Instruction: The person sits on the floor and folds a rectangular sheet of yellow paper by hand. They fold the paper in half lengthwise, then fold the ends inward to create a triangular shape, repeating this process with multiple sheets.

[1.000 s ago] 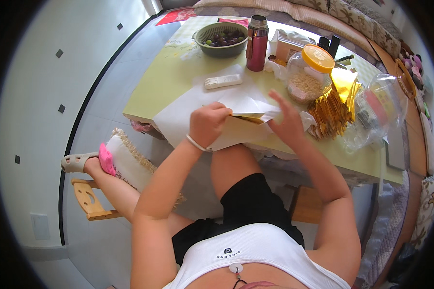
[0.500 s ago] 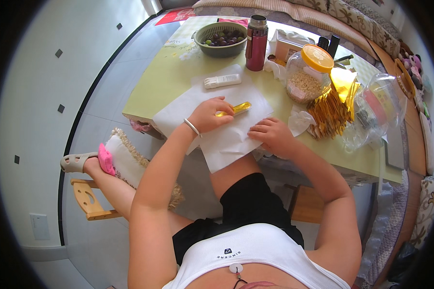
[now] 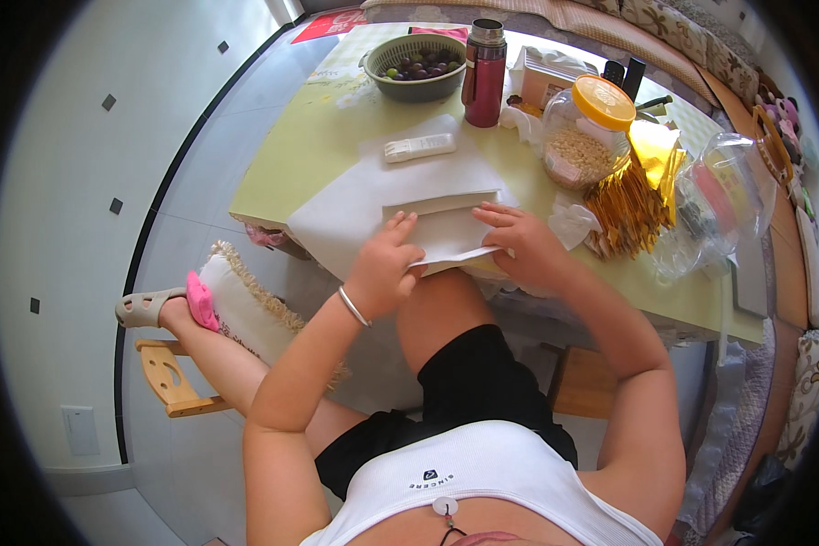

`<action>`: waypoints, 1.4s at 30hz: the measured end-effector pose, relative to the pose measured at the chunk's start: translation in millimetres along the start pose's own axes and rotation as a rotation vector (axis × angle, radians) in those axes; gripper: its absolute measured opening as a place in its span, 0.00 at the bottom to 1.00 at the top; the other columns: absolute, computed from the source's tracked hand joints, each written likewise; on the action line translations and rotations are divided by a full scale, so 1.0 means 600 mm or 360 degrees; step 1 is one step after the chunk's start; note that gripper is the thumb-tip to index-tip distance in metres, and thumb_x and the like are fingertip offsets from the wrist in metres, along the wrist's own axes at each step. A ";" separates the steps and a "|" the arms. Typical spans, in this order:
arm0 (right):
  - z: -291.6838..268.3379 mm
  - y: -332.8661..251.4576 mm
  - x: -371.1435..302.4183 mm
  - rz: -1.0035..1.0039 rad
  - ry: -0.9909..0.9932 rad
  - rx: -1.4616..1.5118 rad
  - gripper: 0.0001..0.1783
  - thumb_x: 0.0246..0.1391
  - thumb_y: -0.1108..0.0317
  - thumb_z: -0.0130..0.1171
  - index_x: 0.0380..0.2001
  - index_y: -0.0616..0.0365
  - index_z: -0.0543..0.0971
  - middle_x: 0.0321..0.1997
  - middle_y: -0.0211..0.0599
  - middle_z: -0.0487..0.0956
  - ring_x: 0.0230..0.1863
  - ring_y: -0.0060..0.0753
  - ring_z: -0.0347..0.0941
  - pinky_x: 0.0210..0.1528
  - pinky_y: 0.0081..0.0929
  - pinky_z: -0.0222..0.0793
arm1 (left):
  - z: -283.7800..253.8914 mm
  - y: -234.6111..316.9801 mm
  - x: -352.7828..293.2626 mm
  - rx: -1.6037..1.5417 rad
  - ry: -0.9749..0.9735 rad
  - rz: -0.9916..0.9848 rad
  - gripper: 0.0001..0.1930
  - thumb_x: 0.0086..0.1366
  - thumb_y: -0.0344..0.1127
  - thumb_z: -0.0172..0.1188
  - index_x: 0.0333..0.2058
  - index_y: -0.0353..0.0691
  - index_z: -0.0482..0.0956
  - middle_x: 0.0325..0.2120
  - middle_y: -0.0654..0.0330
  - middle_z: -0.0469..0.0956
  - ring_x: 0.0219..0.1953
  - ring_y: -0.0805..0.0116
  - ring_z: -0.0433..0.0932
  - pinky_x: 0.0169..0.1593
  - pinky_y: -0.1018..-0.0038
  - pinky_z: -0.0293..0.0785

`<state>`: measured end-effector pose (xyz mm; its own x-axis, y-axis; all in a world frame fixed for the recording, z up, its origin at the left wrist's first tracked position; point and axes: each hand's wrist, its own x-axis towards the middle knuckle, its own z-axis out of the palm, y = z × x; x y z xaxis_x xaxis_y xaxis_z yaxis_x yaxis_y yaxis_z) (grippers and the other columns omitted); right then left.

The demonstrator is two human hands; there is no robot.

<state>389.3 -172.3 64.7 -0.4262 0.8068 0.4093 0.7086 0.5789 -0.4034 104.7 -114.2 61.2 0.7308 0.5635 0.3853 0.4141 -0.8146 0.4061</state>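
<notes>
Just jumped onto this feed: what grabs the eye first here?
Both hands, left hand and right hand, press on a folded white paper sheet at the table's near edge. To their right stand a yellow-lidded jar and a heap of gold foil strips.

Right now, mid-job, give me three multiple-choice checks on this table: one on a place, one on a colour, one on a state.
1. Where is the dark red metal flask?
A. right of the green bowl of dark fruit
B. on the floor
C. in a hand

2. What colour is the lid of the clear plastic grain jar?
A. blue
B. yellow
C. black

3. What are the left hand and right hand doing?
A. resting apart from everything
B. both pressing on folded white paper
C. gripping the jar

A: flask stands beside the bowl. B: lid is yellow. B: both hands lie on the paper.
</notes>
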 end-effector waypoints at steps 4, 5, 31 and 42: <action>0.001 0.034 -0.002 0.0091 -0.0141 0.0133 0.05 0.50 0.71 0.61 0.28 0.61 0.81 0.62 0.52 0.75 0.62 0.53 0.70 0.63 0.41 0.66 | -0.002 -0.030 0.013 -0.0375 -0.0133 -0.0258 0.09 0.57 0.27 0.64 0.37 0.33 0.82 0.58 0.37 0.71 0.61 0.40 0.70 0.64 0.61 0.66; 0.003 0.038 -0.002 0.0249 -0.0097 0.0305 0.06 0.52 0.70 0.62 0.28 0.62 0.81 0.60 0.53 0.76 0.61 0.52 0.71 0.62 0.39 0.67 | -0.004 -0.035 0.018 -0.0481 -0.0187 -0.0328 0.08 0.59 0.28 0.63 0.37 0.32 0.82 0.58 0.37 0.72 0.61 0.40 0.70 0.64 0.61 0.66; 0.062 0.066 0.045 0.0804 0.0457 -0.0011 0.10 0.44 0.64 0.70 0.23 0.59 0.82 0.32 0.40 0.79 0.41 0.48 0.74 0.44 0.41 0.72 | 0.077 0.009 0.021 0.0583 -0.0023 0.0083 0.40 0.61 0.64 0.58 0.59 0.33 0.72 0.62 0.44 0.70 0.65 0.43 0.66 0.66 0.43 0.58; 0.069 0.068 0.047 0.0808 0.0514 -0.0038 0.11 0.45 0.65 0.70 0.23 0.62 0.81 0.32 0.43 0.79 0.40 0.50 0.74 0.45 0.42 0.71 | 0.086 0.008 0.023 0.0602 -0.0048 0.0021 0.43 0.60 0.66 0.57 0.62 0.35 0.70 0.64 0.45 0.66 0.67 0.44 0.63 0.66 0.40 0.56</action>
<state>382.9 -121.1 25.8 0.1587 0.9028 0.3997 0.7926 0.1249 -0.5968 145.0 -117.5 25.7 0.7507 0.5527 0.3618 0.5714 -0.8182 0.0643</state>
